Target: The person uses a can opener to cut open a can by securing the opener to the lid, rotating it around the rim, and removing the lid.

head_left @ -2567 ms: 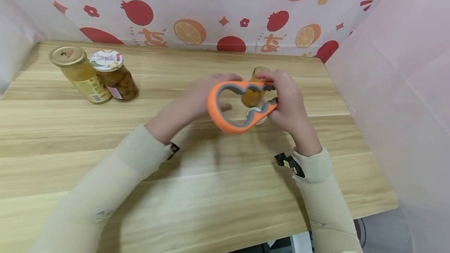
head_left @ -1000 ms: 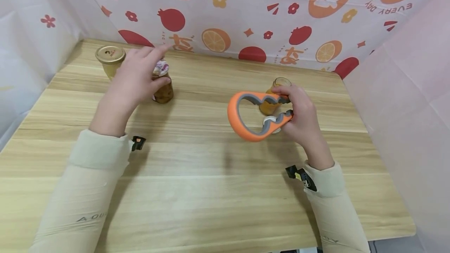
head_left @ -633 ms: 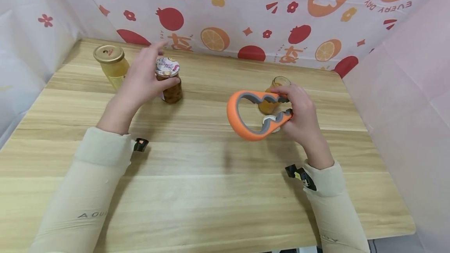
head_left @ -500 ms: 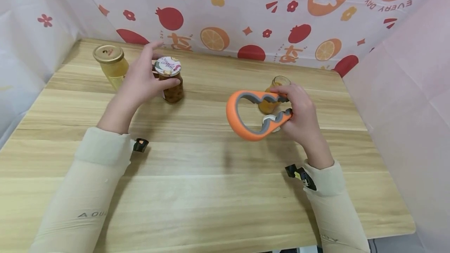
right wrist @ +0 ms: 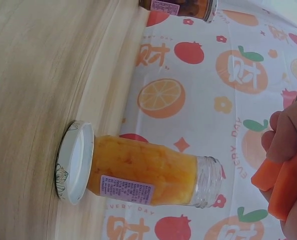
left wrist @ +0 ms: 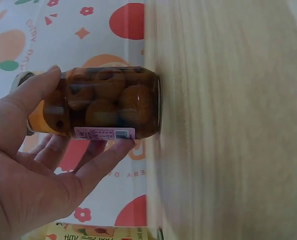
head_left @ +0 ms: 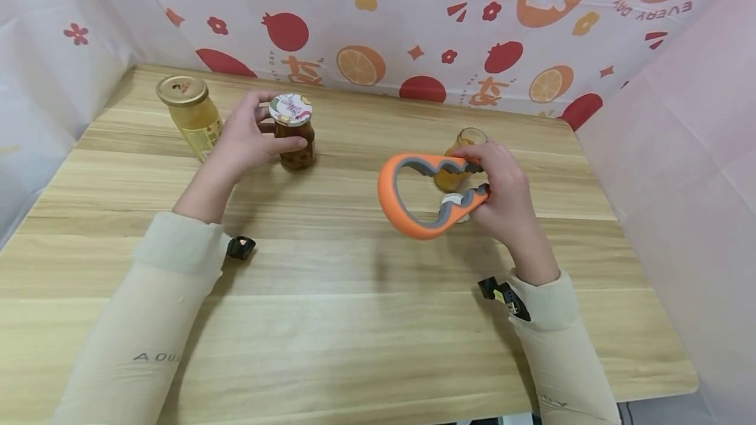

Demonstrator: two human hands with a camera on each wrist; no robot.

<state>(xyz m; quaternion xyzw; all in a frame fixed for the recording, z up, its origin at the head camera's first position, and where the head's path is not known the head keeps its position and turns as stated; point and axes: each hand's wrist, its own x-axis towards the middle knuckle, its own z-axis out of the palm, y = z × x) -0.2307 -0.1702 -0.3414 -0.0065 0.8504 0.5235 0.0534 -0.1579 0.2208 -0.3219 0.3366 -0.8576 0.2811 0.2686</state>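
Observation:
My left hand point(head_left: 251, 136) has its thumb in front of and fingers behind a small jar of round brown fruit point(head_left: 297, 149), gripping it below its patterned lid point(head_left: 291, 110). In the left wrist view the jar point(left wrist: 113, 102) shows a pink label, with its base at the tabletop. My right hand point(head_left: 502, 192) grips the handle ends of an orange jar opener point(head_left: 397, 210) with grey toothed inner edges, held above the table. Behind the opener stands a lidless glass jar of yellow-orange fruit point(right wrist: 153, 172). Its white lid point(right wrist: 76, 162) lies in front of it.
A taller gold-lidded jar of yellow contents point(head_left: 191, 117) stands left of my left hand. The wooden table point(head_left: 331, 320) ends at a fruit-print cloth point(head_left: 378, 18) behind, with pale curtains at both sides.
My left hand has come over from the opener to the brown fruit jar and shifted it right, away from the gold-lidded jar. The right hand keeps holding the opener in much the same place.

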